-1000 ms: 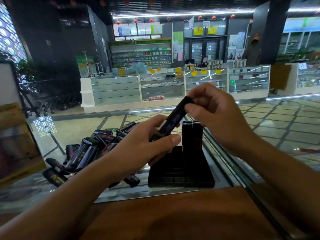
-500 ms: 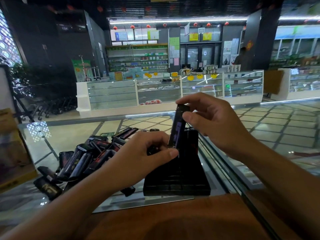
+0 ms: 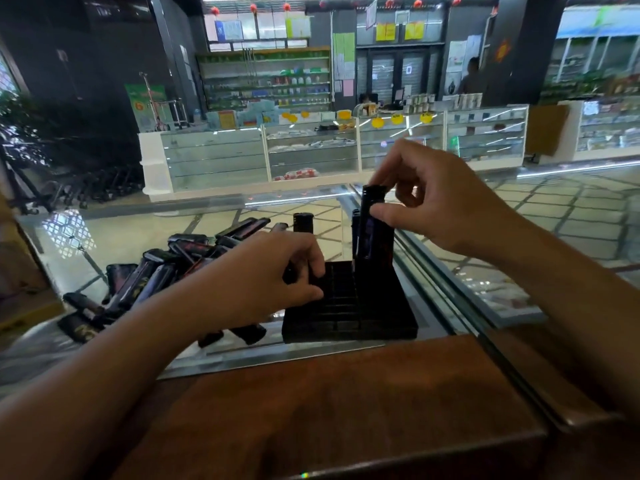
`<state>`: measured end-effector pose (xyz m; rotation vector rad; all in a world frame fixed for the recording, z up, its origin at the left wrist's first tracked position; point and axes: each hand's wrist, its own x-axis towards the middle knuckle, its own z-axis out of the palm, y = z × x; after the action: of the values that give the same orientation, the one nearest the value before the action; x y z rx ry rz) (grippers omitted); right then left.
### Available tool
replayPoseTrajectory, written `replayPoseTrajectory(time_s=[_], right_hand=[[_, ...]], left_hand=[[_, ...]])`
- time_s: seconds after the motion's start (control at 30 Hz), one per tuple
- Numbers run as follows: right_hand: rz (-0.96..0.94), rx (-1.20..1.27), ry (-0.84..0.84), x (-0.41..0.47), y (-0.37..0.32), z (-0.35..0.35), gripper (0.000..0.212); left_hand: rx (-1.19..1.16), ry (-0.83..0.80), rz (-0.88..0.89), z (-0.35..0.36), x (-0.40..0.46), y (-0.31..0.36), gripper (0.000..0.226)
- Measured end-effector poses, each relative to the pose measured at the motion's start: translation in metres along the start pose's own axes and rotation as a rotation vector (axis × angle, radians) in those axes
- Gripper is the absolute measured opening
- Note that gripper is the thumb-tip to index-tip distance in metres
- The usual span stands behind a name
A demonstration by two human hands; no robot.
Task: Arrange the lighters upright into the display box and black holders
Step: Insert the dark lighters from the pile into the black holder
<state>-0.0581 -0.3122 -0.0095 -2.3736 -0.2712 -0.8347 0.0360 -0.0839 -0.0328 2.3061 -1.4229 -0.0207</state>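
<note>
A black gridded holder (image 3: 346, 322) sits on the glass counter. A few dark lighters (image 3: 381, 265) stand upright in its back right corner. My right hand (image 3: 446, 209) pinches the top of another dark lighter (image 3: 370, 220), held upright with its lower end down among those standing ones. My left hand (image 3: 273, 275) hovers over the holder's left side, fingers curled round a second lighter (image 3: 303, 222) whose top pokes up above the hand. A loose pile of dark lighters (image 3: 156, 278) lies on the glass to the left.
A wooden countertop (image 3: 346, 410) runs along the near edge. The glass counter (image 3: 121, 237) stretches away, with a metal rail (image 3: 450, 292) to the right of the holder. A yellow-edged box (image 3: 20, 306) stands at far left. Shop display cases fill the background.
My right hand swung the lighter from tilted to upright and lowered it into the holder's back right corner. My left hand let go of that lighter and dropped toward the holder's left side.
</note>
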Motion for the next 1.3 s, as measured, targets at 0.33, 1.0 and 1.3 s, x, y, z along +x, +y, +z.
replayPoseTrajectory(time_s=[0.33,1.0,1.3], right_hand=[[-0.079,-0.193,-0.065,-0.002,-0.001,0.005,0.023],[-0.066,-0.22,-0.066,0.001,0.003,0.011,0.018],[-0.121,-0.058,0.1,-0.001,-0.012,0.015,0.021]], left_hand=[[-0.005,-0.029,0.025,0.002,0.002,-0.003,0.018],[-0.09,0.051,0.047,0.004,0.003,-0.003,0.017],[-0.57,0.18,-0.008,-0.001,-0.005,0.019,0.05]])
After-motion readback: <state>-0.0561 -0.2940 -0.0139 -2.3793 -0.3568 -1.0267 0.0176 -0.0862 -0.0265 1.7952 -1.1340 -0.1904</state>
